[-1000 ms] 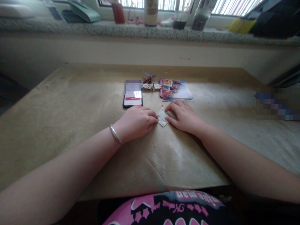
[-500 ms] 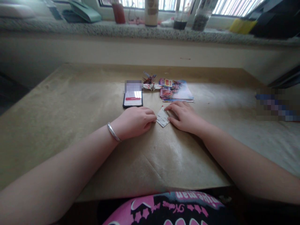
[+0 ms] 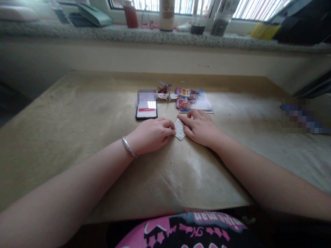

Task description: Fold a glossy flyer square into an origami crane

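A small piece of folded paper (image 3: 180,130), white with printed marks and roughly diamond-shaped, lies on the table between my hands. My left hand (image 3: 155,135), a silver bangle on its wrist, has curled fingers closed on the paper's left edge. From the other side, my right hand (image 3: 201,129) holds it, the index finger at the top corner and the thumb on the right edge. Fingertips cover parts of both sides. Just beyond lie a phone (image 3: 146,111) with a lit screen and a stack of colourful printed sheets (image 3: 199,100).
Folded paper figures (image 3: 165,90) stand between the phone and the stack. A blurred-out blue item (image 3: 305,119) lies at the table's right. Bottles, among them a red one (image 3: 131,15), line the granite windowsill (image 3: 144,36) behind the table (image 3: 103,93).
My left hand has shifted slightly right, over more of the paper's left edge. My right index finger has moved left to the top corner, and the right thumb has slid inward.
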The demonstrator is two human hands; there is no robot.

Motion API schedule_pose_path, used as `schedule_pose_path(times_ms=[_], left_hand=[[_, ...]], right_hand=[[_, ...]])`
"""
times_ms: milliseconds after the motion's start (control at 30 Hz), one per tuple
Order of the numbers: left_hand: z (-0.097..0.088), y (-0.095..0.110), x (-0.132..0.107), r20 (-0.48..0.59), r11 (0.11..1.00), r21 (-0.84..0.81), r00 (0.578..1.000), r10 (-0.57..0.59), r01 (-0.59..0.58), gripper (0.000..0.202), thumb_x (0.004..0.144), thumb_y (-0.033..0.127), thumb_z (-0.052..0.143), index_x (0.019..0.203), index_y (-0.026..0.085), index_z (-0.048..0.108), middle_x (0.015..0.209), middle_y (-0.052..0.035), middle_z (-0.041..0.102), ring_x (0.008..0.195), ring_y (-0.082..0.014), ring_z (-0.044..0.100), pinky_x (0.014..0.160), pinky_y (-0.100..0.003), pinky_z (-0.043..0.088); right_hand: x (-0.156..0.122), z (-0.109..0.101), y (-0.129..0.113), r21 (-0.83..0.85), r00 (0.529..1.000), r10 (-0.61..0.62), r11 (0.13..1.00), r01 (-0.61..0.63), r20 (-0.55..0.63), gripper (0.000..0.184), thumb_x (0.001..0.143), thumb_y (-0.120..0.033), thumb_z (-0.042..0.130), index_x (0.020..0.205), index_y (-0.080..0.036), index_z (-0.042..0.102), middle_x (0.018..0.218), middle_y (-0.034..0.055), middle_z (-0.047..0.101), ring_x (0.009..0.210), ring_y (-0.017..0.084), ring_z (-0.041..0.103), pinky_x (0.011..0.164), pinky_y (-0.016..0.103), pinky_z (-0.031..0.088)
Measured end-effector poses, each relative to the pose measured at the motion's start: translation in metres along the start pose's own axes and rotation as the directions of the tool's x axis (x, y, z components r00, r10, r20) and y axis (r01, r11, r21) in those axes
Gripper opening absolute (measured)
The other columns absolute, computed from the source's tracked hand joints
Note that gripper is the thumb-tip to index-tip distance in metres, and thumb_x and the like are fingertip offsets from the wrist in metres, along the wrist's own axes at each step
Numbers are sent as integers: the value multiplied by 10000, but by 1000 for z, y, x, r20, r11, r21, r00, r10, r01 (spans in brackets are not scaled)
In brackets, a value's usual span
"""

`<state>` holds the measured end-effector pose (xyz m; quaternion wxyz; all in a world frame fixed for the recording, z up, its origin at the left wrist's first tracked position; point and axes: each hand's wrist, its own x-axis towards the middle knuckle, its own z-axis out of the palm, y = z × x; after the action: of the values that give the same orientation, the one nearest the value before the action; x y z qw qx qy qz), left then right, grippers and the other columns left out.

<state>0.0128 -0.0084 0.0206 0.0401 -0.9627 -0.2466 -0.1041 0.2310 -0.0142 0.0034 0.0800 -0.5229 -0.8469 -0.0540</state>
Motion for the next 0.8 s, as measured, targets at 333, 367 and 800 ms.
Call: schedule_pose_path(times_ms=[333, 367, 800], left_hand=[[0, 0, -1, 0, 1000, -8, 1000, 11, -11, 312, 839, 132, 486, 1052, 213, 699, 1176, -18, 678, 1028, -179, 627, 897, -307, 520], [-1, 0, -1, -1, 1000, -14, 1000, 6, -6, 310, 844, 134, 484, 1047, 219, 702, 1174, -14, 679, 1026, -176, 629, 896, -304, 521], [-1, 1, 0, -12, 997, -74, 999, -32, 31, 253, 856, 161, 507, 978, 180, 728, 1086, -24, 710, 963, -176, 649, 867, -298, 529]], right_hand=[[-2, 0, -1, 25, 999, -46, 999, 46, -4, 446, 907, -295, 394, 1316, -251, 564, 1133, 135, 563, 982, 287, 466, 853, 416, 393], [-1, 0, -1, 28, 999, -44, 999, 44, -2, 448, 900, -293, 403, 1316, -249, 563, 1131, 135, 564, 987, 289, 468, 854, 418, 395], [-1, -1, 4, 91, 999, -33, 995, 30, 33, 471, 906, -349, 428, 1342, -198, 522, 1207, 157, 539, 1095, 321, 470, 937, 464, 397]])
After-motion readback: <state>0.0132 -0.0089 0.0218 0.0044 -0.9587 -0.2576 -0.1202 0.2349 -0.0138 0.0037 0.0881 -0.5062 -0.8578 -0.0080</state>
